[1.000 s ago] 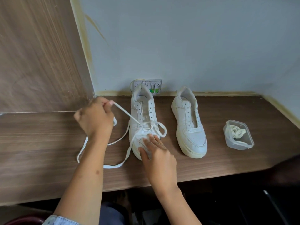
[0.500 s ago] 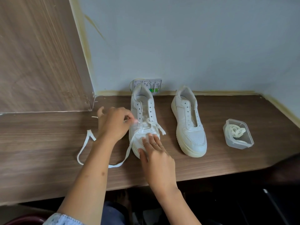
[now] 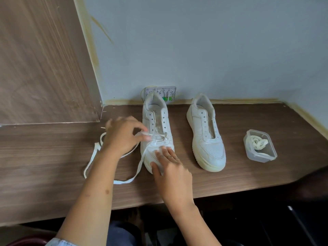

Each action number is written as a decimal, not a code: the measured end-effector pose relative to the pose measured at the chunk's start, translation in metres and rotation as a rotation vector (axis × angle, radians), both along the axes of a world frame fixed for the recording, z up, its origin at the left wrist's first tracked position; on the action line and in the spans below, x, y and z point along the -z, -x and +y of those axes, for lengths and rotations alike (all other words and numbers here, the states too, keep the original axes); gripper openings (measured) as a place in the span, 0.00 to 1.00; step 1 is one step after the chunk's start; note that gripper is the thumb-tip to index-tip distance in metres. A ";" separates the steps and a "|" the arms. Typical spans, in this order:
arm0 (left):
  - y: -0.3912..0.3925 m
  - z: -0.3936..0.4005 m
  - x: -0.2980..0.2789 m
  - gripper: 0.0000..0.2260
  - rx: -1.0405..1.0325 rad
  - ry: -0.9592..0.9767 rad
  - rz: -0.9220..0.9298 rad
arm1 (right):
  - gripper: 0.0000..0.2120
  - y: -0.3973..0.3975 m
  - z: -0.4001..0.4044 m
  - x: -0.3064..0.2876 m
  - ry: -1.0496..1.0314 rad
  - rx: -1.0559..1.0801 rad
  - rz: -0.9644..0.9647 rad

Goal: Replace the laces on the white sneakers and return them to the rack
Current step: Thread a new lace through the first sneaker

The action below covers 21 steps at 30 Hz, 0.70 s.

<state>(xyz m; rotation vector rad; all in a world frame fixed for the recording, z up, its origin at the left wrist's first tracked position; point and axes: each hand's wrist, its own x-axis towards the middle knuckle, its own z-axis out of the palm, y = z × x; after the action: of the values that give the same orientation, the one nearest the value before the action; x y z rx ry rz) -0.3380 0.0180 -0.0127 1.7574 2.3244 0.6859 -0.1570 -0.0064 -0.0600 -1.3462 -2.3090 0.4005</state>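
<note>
While the right hand (image 3: 171, 166) presses flat on the sneaker (image 3: 157, 132), the left hand (image 3: 124, 134) pinches the lace (image 3: 140, 164) tip beside the eyelets; lacing is barely begun, so threading the nearest hole likely follows.

wooden desk (image 3: 230, 176) | two sneakers (image 3: 205, 132) (white) | lace (image 3: 92, 157) | plastic tub (image 3: 260, 146)

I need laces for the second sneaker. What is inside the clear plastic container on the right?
The clear plastic container, lid off, holds a coiled cream lace. Whether it is one lace or two, the coil hides.

Matt wood-grain table (image 3: 230, 174), clear plastic box (image 3: 266, 157)
</note>
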 end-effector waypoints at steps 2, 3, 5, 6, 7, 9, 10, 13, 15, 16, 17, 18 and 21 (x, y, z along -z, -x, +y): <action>-0.011 0.003 0.000 0.08 -0.002 0.021 -0.023 | 0.16 0.001 -0.001 0.001 -0.037 0.022 0.014; -0.011 0.003 0.000 0.08 -0.043 -0.012 -0.020 | 0.16 0.001 -0.001 0.000 -0.032 0.024 0.012; -0.004 0.002 0.000 0.08 -0.175 -0.135 -0.004 | 0.18 0.000 -0.001 -0.004 0.036 -0.004 -0.014; -0.001 0.002 0.001 0.08 -0.236 -0.187 -0.003 | 0.19 -0.002 0.000 -0.006 0.081 -0.020 -0.035; 0.001 0.002 0.002 0.08 -0.276 -0.216 -0.005 | 0.19 -0.003 0.001 -0.008 0.107 -0.030 -0.051; -0.002 0.002 0.004 0.07 -0.304 -0.229 0.011 | 0.19 -0.003 0.001 -0.012 0.119 -0.041 -0.056; -0.004 0.003 0.004 0.06 -0.309 -0.232 0.025 | 0.19 -0.002 0.001 -0.013 0.130 -0.040 -0.054; -0.001 0.004 0.003 0.05 -0.335 -0.239 0.008 | 0.18 -0.001 0.000 -0.015 0.146 -0.034 -0.049; 0.003 0.001 -0.001 0.08 -0.319 -0.232 -0.059 | 0.19 -0.001 0.001 -0.015 0.151 -0.029 -0.048; 0.003 -0.002 -0.003 0.09 -0.302 -0.171 -0.110 | 0.19 -0.001 0.001 -0.015 0.149 -0.026 -0.041; 0.001 -0.004 -0.004 0.10 -0.277 -0.064 -0.160 | 0.19 -0.001 0.001 -0.014 0.146 -0.021 -0.036; -0.001 -0.005 -0.004 0.10 -0.242 0.053 -0.203 | 0.19 -0.001 0.001 -0.014 0.142 -0.015 -0.028; -0.001 -0.004 0.005 0.05 -0.191 0.320 -0.249 | 0.19 -0.001 0.002 -0.013 0.138 -0.004 -0.015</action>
<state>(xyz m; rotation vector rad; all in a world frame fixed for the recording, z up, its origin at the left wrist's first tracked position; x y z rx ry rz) -0.3368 0.0141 -0.0178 1.2525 2.2937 0.4914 -0.1564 -0.0047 -0.0468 -1.4132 -2.3330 0.5618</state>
